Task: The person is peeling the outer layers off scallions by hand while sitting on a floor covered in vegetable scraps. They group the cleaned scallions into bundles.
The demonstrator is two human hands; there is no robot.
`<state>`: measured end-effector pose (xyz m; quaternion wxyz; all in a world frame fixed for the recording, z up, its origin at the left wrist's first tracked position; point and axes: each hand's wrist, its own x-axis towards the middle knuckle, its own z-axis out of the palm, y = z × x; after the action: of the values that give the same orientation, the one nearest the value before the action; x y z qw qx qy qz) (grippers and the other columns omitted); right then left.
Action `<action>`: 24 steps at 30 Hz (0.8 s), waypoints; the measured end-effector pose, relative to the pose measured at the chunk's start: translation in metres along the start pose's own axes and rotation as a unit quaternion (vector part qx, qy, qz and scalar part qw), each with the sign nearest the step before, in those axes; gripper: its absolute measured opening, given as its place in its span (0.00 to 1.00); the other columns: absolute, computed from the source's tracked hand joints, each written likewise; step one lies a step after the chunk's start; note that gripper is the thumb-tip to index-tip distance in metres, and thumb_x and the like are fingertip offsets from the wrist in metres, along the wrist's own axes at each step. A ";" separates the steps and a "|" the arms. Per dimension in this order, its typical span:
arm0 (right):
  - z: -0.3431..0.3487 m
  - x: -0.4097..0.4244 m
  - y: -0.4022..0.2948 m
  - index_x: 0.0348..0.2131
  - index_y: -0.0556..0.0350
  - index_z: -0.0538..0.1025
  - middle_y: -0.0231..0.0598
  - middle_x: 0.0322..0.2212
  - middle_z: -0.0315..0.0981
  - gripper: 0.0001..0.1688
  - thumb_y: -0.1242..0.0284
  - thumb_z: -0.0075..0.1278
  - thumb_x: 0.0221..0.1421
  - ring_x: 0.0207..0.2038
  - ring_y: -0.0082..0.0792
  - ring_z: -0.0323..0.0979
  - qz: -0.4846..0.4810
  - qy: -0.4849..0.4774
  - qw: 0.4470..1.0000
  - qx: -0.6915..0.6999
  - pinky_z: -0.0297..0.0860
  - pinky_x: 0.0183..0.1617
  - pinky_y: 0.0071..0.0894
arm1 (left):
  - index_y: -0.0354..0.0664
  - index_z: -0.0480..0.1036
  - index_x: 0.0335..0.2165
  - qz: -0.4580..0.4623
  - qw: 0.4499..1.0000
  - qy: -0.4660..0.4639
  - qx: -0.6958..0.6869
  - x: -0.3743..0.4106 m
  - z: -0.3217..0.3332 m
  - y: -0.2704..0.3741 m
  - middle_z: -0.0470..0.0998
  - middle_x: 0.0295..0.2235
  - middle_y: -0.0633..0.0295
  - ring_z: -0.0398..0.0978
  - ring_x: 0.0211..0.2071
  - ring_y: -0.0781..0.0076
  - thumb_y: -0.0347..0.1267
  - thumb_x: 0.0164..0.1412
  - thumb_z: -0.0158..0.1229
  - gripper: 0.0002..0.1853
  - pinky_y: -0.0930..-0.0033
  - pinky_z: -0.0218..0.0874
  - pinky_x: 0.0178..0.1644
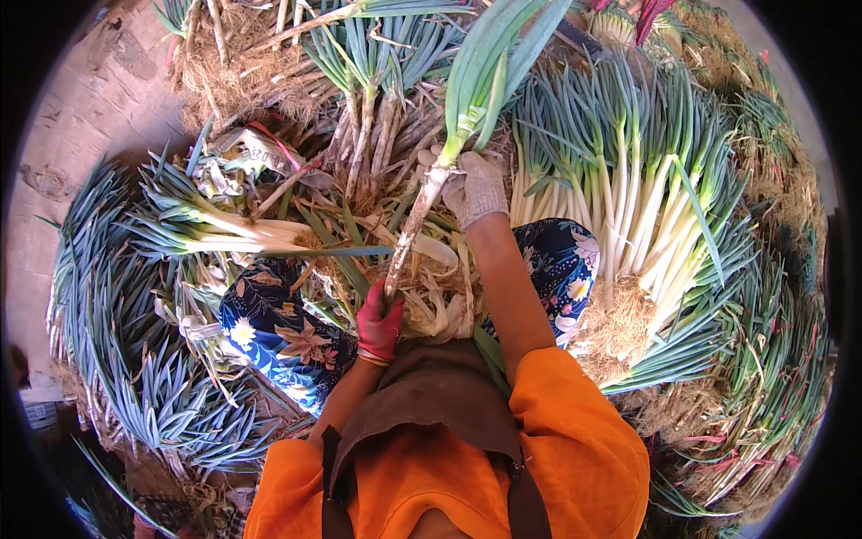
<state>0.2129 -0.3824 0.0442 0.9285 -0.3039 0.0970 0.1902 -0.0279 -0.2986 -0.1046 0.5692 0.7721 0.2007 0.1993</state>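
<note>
One long green onion slants across my lap, its stem still wrapped in brownish, soil-specked outer skin. My left hand, in a red glove, is closed around the lower end; the roots there are hidden. Higher up, my right hand, in a pale knitted glove, grips the stem where the green leaves begin. The broad leaves fan out beyond it, away from me. Below the stem, peeled skins and leaf scraps lie heaped between my knees.
Clean white-stemmed onions are stacked at my right knee. Unpeeled onions with dirty stems lie ahead. A few pale-stemmed onions rest by my left knee. More onions curve along the left, and tied bundles line the far right.
</note>
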 end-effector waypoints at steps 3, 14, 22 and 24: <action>-0.007 -0.004 0.010 0.36 0.69 0.68 0.49 0.28 0.70 0.13 0.81 0.40 0.47 0.25 0.47 0.71 -0.036 0.016 0.991 -0.128 0.75 0.32 0.48 | 0.39 0.69 0.47 -0.065 0.990 -0.003 -0.122 -0.003 0.007 -0.001 0.73 0.26 0.66 0.66 0.24 0.82 0.23 0.52 0.62 0.22 0.76 0.60 0.27; -0.056 -0.017 0.035 0.26 0.63 0.71 0.54 0.20 0.70 0.12 0.70 0.45 0.52 0.25 0.55 0.71 -0.251 -0.067 0.588 -0.766 0.67 0.29 0.48 | 0.36 0.71 0.44 -0.115 0.981 -0.049 -0.147 0.000 0.011 0.018 0.72 0.24 0.69 0.66 0.23 0.85 0.24 0.55 0.59 0.16 0.78 0.60 0.27; -0.051 -0.104 0.038 0.33 0.60 0.71 0.53 0.24 0.73 0.16 0.64 0.42 0.54 0.29 0.57 0.73 -0.114 -0.270 0.482 -0.826 0.68 0.34 0.53 | 0.34 0.70 0.44 -0.147 0.959 -0.065 -0.235 0.052 0.003 0.047 0.76 0.29 0.64 0.71 0.25 0.81 0.22 0.53 0.54 0.17 0.76 0.64 0.28; -0.039 -0.123 0.023 0.34 0.58 0.73 0.54 0.26 0.75 0.17 0.63 0.42 0.54 0.31 0.58 0.74 0.053 -0.300 0.479 -0.823 0.69 0.35 0.53 | 0.33 0.70 0.45 -0.214 0.935 -0.067 -0.274 0.064 -0.008 0.061 0.76 0.32 0.64 0.72 0.26 0.80 0.21 0.52 0.52 0.18 0.76 0.65 0.29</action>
<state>0.0894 -0.4253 0.0375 0.2141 -0.8474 -0.3730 0.3114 0.0270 -0.2747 -0.0388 0.8000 0.5363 0.2602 0.0681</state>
